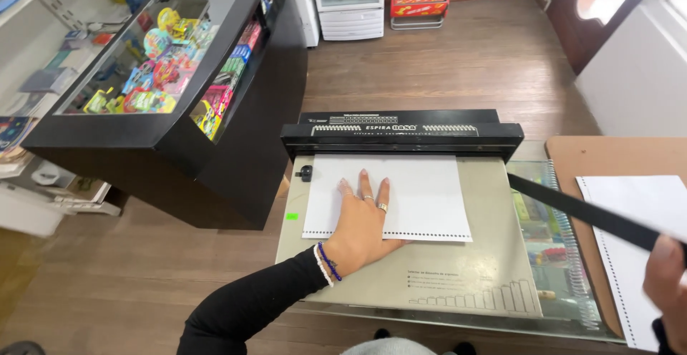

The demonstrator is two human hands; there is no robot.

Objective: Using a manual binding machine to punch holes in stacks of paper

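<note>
while your left hand [363,219] lies flat with fingers spread on the white paper stack [401,190], it grips nothing and only presses the sheets down. the stack sits on the grey bed of the binding punch machine [458,269], its far edge pushed under the black punch head [401,134] along the back edge, its near edge showing a row of punched holes. your right hand [669,287], at the machine's right side, is wrapped around the end of the long black lever [580,212]. just beside the machine's right edge lie a spiral-bound clear cover [554,233] and another punched white sheet [637,247].
</note>
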